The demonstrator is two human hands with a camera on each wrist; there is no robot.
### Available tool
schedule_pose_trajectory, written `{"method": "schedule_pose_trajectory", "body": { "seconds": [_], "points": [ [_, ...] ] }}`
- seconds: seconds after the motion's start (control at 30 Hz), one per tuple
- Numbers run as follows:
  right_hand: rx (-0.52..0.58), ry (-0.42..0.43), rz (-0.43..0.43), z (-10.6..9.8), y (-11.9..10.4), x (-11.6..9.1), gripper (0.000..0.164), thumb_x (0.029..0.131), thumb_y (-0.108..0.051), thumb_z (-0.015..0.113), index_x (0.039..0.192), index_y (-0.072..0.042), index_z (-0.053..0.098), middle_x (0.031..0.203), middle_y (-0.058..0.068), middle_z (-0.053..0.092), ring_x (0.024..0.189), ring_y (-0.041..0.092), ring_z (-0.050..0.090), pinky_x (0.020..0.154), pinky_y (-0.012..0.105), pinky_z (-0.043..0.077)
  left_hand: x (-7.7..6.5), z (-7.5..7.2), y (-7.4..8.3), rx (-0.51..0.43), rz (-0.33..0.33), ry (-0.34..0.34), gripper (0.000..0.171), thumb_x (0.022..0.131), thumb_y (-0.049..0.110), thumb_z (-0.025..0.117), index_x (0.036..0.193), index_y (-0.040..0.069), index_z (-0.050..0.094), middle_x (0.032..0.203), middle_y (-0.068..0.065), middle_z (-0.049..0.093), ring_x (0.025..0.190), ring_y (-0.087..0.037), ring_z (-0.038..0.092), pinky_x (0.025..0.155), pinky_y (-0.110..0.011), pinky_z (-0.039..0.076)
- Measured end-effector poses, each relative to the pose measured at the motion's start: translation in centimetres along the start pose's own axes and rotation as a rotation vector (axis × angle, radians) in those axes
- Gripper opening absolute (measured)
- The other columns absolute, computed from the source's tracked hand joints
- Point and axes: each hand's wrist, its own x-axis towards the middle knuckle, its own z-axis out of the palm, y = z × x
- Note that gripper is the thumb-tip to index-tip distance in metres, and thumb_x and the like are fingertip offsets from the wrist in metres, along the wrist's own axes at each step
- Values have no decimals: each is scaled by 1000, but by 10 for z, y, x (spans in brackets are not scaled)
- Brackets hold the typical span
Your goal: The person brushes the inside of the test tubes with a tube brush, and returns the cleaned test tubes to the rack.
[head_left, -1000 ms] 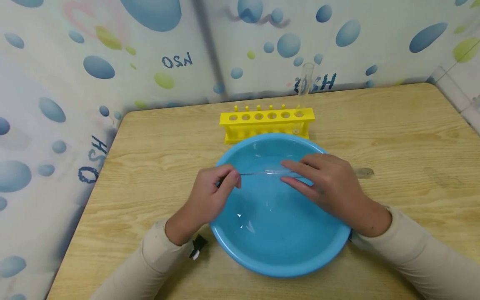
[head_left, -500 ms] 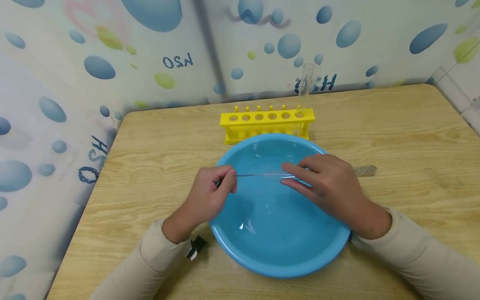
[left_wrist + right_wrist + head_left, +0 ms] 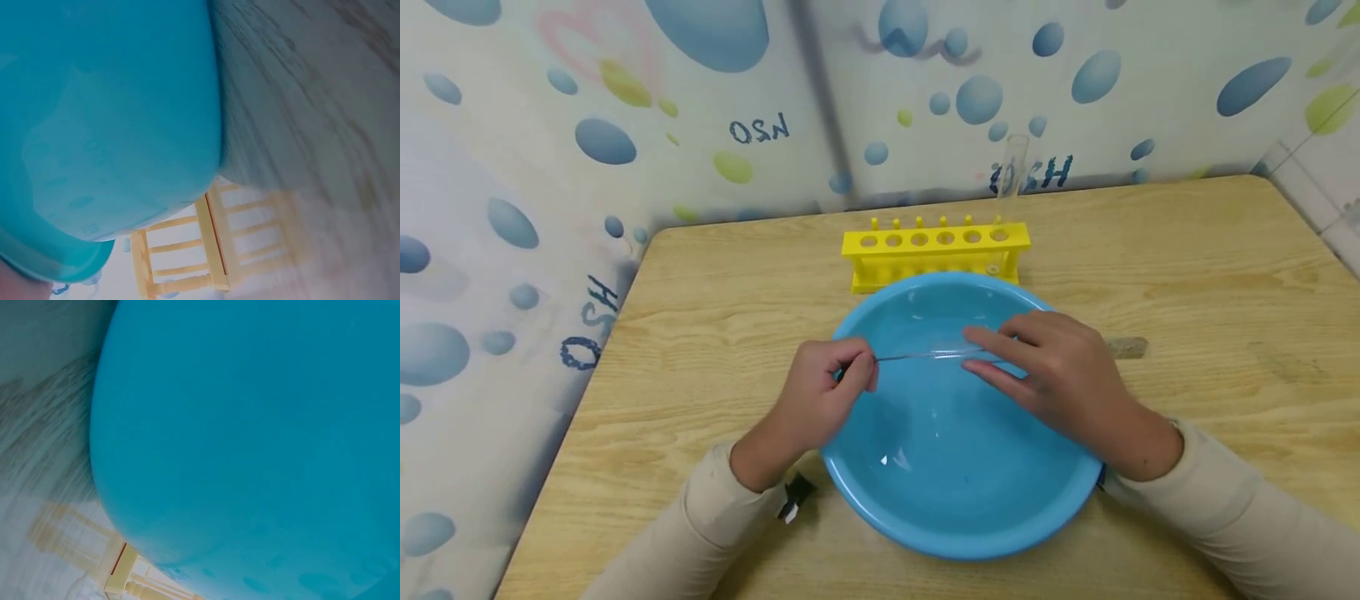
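My left hand grips the end of a thin twisted-wire brush handle, thumb over curled fingers. The wire runs right into the mouth of a clear glass test tube, held nearly level above the blue basin. My right hand holds the tube between thumb and fingers and hides its middle. Beyond that hand a grey-brown, bristly-looking end shows over the table. In both wrist views the basin's outer wall fills much of the picture.
Behind the basin stands a yellow test tube rack with an upright clear test tube in its right end hole. A patterned wall closes off the back of the wooden table.
My left hand has drawn the wire slightly left, then moved it slightly back right. The right hand stays nearly in place around the tube. The head view has tilted a little.
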Motion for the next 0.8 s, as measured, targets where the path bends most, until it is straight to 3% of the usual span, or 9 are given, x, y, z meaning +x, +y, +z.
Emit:
{"method": "schedule_pose_trajectory", "body": {
  "seconds": [0.13,0.2,0.33,0.57,0.8],
  "points": [
    [-8,37,-25,0,-1,1,52,100,-54,44,115,-15,76,82,5,71,71,19,67,62,37,59,1,-1,-1,11,-3,16,35,95,1,48,61,9,48,53,0,42,49,-6,36,45,-20,29],
    [-9,49,-34,-1,-2,1,55,101,-54,40,114,-15,76,81,4,71,71,19,67,62,37,58,1,-1,-1,9,-11,26,35,95,1,47,61,9,46,53,0,40,49,-5,35,45,-20,27],
    [-9,50,-30,-1,-3,1,56,101,-54,39,113,-14,77,80,4,70,69,18,65,60,36,58,1,0,-2,-6,-23,1,35,96,-1,48,62,8,48,55,-1,42,51,-7,38,47,-20,31],
    [4,31,-45,1,-2,0,57,101,-55,39,112,-14,77,80,3,69,69,16,65,61,34,57,2,2,0,82,-29,-104,41,101,15,60,61,11,53,53,4,41,49,-4,43,46,-17,37],
    [37,43,-69,2,-4,0,51,99,-55,49,113,-15,77,80,2,69,70,14,64,59,30,56,-2,1,-5,14,116,-19,51,101,17,60,54,10,42,49,-1,35,45,-3,35,43,-15,28]
  ]
}}
